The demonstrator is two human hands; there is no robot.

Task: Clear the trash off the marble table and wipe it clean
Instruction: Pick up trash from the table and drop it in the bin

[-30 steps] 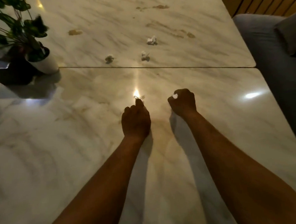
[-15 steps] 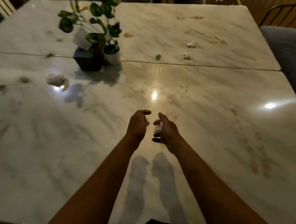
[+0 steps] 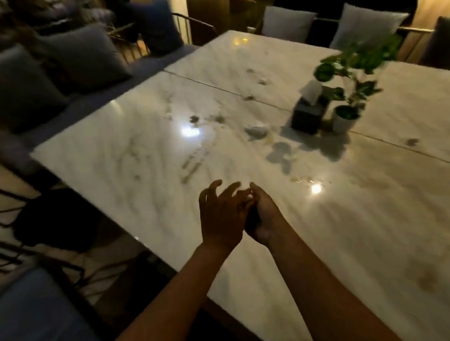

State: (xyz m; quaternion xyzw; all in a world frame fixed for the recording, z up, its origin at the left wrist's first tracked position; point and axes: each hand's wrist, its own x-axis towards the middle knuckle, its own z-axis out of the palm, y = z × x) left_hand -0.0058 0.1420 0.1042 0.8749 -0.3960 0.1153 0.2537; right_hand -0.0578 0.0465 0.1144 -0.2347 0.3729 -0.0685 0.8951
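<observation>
Head view takes in a wide marble desk (image 3: 145, 159), pale and glossy with grey veins, made of slabs that meet at thin dark seams and throw back bright spots of lamp light. Cushioned seating (image 3: 18, 84) in dark fabric lines its far side. Brown smears and dried spots streak the polished stone, so no wiping looks done yet.

Near the seam stand a potted plant (image 3: 349, 85) with round green leaves in a small white pot and, just beside it, a dark square tissue box (image 3: 307, 115) with a white sheet poking up. A crumpled white paper wad (image 3: 256, 131) lies on the desk close to the box, soft and irregular in shape. A smaller dark scrap (image 3: 194, 118) sits further left, near a glare spot.

Above the near edge, the left hand (image 3: 221, 215) has its fingers spread loosely and touches the right hand (image 3: 263, 218), which is cupped with the palm up. Whether the right hand holds bits of trash I cannot tell; the left hides its palm.

My judgement: trash gathering is under way. The next move calls for a reach across to the paper wad, a light pinch being enough for so soft a thing.
</observation>
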